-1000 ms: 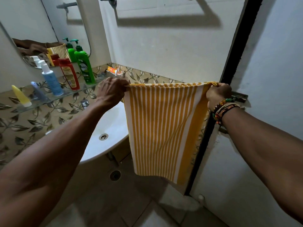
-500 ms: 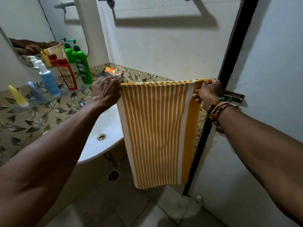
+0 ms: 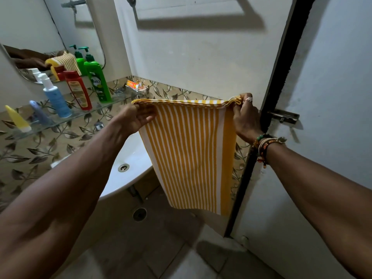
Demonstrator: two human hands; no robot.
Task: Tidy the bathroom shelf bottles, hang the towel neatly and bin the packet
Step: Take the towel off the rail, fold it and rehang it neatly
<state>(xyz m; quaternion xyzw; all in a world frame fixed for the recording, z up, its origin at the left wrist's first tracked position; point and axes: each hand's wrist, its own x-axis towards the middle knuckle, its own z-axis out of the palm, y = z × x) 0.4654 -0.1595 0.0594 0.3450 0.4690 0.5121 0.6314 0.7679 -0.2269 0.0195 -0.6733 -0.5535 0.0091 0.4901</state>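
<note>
A: Towel count, place?
B: One towel, held right of the shelf, corners pinched by left hand and right hand.
A: Bottles?
B: Five on shelf; one packet at its right end.

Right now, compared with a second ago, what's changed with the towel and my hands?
Both hands turned at the wrist. The left hand, knuckles-up before, now shows its palm side, fingers curled at the striped towel top corner. The right hand now pinches its corner with fingertips up. Unchanged: the towel is still stretched between both hands, not hung. The bottles on the glass shelf and the packet are as before.
</note>
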